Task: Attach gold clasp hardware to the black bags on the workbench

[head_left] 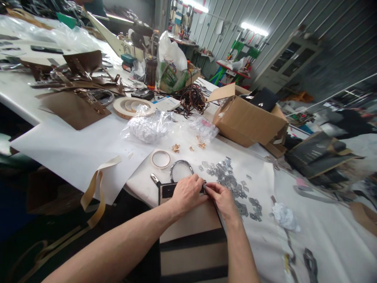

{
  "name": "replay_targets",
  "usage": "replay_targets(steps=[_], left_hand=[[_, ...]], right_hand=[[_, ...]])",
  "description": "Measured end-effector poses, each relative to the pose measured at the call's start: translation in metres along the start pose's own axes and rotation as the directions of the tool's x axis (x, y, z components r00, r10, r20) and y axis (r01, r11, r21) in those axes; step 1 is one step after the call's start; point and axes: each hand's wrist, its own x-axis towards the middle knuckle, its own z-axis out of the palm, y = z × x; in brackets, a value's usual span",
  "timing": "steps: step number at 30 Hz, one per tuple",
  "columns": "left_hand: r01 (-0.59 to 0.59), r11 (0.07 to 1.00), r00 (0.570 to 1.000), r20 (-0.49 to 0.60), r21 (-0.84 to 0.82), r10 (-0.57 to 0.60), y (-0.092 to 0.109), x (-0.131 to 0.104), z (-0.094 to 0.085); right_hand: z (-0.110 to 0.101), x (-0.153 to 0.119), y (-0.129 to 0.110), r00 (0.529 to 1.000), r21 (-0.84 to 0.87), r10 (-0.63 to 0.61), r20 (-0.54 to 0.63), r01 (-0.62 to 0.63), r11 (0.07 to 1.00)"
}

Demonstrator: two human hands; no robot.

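Note:
A beige bag panel with black bands [193, 255] lies at the table's front edge, a round dark handle [182, 162] at its top. My left hand [190, 192] rests on the panel's upper edge, its fingers closed and bent around that edge. Close beside it, my right hand [221, 196] pinches at the top right corner; whatever is between its fingertips is too small to name. Many flat grey metal plates [228, 175] are scattered just beyond my right hand. A tape roll [160, 159] sits left of the handle.
Small gold pieces [176, 148], a clear plastic bag [147, 127] and larger tape rolls [132, 107] lie farther back. An open cardboard box [250, 120] stands back right. White paper [85, 149] and brown leather pieces [73, 106] are at left, a crumpled white wad [285, 217] at right.

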Motion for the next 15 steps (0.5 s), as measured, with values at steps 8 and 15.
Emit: replay_targets(steps=[8, 15], left_hand=[[-0.002, 1.000, 1.000, -0.005, -0.004, 0.002, 0.002, -0.001, -0.003], [-0.012, 0.999, 1.000, -0.012, -0.037, 0.011, 0.001, 0.000, 0.000]], right_hand=[[0.010, -0.009, -0.005, 0.983, -0.155, -0.138, -0.119, 0.119, 0.981], [-0.076, 0.043, -0.018, 0.852, -0.177, -0.246, -0.461, 0.183, 0.967]])
